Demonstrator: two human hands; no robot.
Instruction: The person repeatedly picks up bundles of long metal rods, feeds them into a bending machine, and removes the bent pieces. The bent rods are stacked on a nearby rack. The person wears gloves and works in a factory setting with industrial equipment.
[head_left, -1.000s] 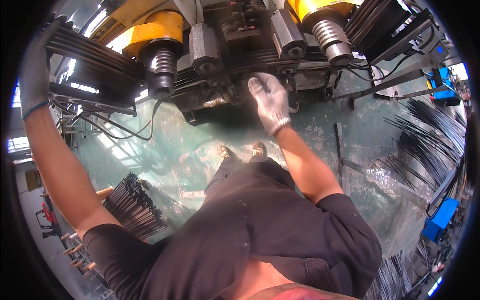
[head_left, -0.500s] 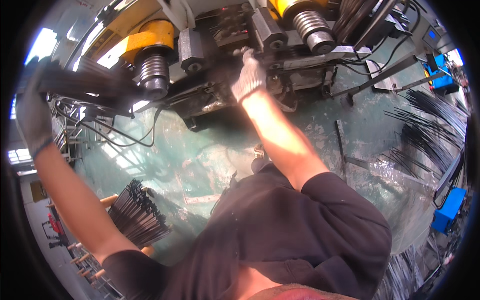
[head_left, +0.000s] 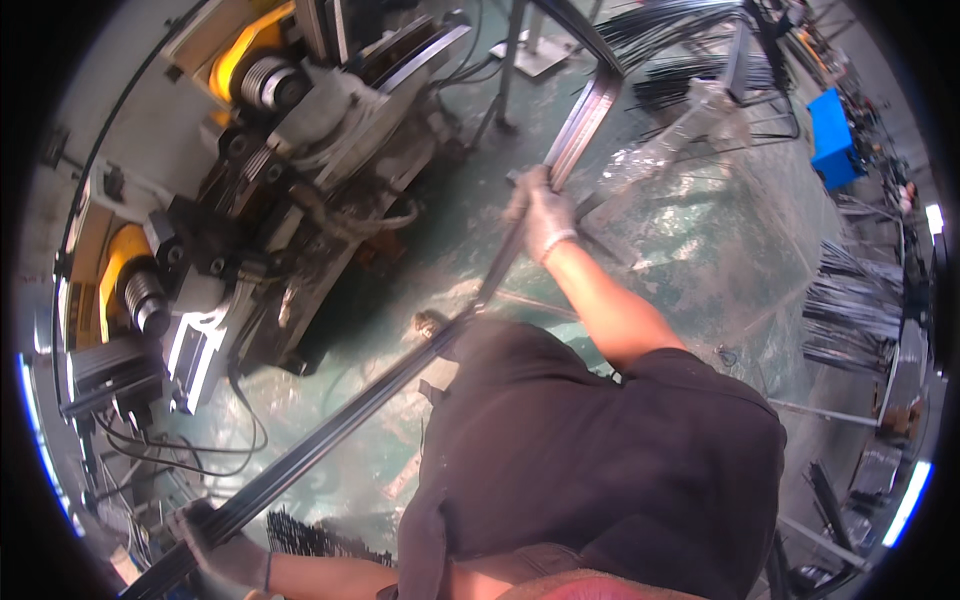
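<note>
Bars (head_left: 350,413): long, dark, slanting across the front of the body, above the floor (head_left: 330,445), right of the machine (head_left: 300,200).
Long axis: near left to far right, with a bend (head_left: 606,84) at the far right.
Left hand (head_left: 205,540): gloved, at the near-left stretch, fingers closed round them.
Right hand (head_left: 542,212): gloved, farther off, nearer the bend; fingers closed too, though blur hides just how they wrap.

On view are two gloved hands (head_left: 546,212) (head_left: 218,550), one held bundle of dark strips (head_left: 345,420), two yellow machine housings (head_left: 232,62) (head_left: 117,262), two ribbed cylinders (head_left: 270,82) (head_left: 146,300) and one blue box (head_left: 830,140)
</note>
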